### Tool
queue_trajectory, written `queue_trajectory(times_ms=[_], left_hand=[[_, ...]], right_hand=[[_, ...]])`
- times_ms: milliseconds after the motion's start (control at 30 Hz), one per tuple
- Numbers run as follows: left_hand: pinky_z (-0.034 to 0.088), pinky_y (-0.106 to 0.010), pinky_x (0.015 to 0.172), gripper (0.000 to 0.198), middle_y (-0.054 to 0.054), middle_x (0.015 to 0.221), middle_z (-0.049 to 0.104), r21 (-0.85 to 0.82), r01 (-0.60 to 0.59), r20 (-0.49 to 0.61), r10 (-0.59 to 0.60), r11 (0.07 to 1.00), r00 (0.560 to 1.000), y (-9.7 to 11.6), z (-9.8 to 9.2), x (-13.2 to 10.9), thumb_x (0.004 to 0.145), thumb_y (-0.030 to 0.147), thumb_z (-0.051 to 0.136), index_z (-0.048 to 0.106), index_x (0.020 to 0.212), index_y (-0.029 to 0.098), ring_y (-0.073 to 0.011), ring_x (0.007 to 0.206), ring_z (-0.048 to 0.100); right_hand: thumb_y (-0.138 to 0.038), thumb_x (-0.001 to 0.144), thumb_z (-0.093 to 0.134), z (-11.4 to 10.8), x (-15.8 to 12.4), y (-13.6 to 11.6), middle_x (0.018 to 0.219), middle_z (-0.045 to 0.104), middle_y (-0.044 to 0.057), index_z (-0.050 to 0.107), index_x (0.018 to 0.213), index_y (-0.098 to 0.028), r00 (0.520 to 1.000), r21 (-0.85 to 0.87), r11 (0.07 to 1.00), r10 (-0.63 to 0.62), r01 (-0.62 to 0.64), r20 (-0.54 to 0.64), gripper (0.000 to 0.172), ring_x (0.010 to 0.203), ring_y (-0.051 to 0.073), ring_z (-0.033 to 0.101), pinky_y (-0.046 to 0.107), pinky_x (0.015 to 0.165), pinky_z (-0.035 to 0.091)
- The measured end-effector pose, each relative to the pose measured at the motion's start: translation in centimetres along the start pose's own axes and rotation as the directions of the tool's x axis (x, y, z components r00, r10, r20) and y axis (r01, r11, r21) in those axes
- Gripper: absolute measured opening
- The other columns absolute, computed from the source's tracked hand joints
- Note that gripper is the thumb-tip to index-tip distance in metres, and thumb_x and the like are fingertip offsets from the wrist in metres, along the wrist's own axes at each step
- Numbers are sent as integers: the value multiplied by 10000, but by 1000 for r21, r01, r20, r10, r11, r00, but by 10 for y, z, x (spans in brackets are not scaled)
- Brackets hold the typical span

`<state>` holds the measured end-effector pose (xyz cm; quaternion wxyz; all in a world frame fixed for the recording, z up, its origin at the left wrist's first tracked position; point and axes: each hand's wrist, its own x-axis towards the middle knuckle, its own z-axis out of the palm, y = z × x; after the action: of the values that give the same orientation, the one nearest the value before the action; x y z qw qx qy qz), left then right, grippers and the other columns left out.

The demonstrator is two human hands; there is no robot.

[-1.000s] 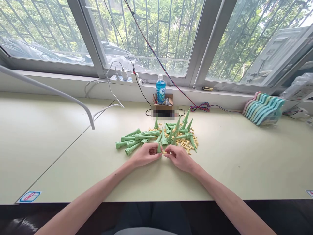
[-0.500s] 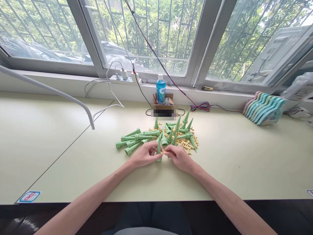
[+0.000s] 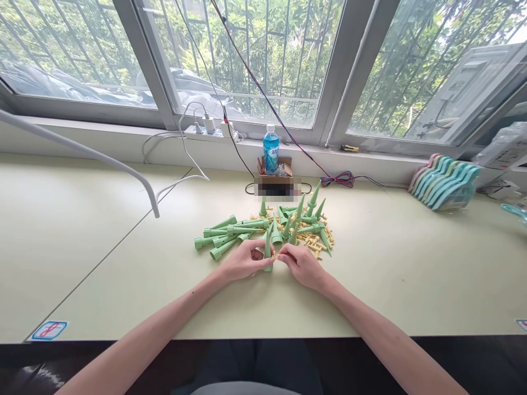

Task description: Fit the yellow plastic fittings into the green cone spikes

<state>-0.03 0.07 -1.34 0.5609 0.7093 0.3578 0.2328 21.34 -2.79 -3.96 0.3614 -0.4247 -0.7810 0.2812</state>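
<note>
While the left hand (image 3: 244, 261) pinches a green cone (image 3: 268, 247) upright, point up, near the front of the table (image 3: 370, 274), the right hand (image 3: 302, 265) has a tiny yellow peg (image 3: 275, 255) between thumb and fingertips, right beside the cone's side. Can't tell if the peg is actually touching it. Container-wise, there's a cardboard box (image 3: 288, 161) at the back with a blue bottle (image 3: 270, 153) that looks to be standing in it, plus some crinkly clear plastic (image 3: 284, 169). Compared with a second ago, the cone's bottom end now shows below the left thumb, where before it was tucked out of sight. Also, a bit of teal stuff (image 3: 514, 210) has popped up at the right edge, cut off, so no clue what it is. A pixelated patch (image 3: 276, 189) covers whatever sits in front of the box. Behind the hands, loose cones (image 3: 224, 231) and pegs (image 3: 313, 241) lie in a jumble, lots of them overlapping, so good luck counting. The left fingers are partly hidden behind the cone.
</note>
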Motion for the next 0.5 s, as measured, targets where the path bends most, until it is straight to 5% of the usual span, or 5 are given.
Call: queue_trajectory(times_ms=[500], left_hand=[[249, -159, 391, 351, 75, 529, 427, 7, -7, -12, 7, 1000, 1000, -3, 0, 1, 862, 455, 679, 644, 993, 131, -54, 421, 341]], right_hand=[[-265, 990, 499, -1, 0, -1, 633, 528, -27, 587, 794, -186, 1000, 10, 1000, -4, 4, 1, 229, 561, 117, 422, 236, 564, 327]])
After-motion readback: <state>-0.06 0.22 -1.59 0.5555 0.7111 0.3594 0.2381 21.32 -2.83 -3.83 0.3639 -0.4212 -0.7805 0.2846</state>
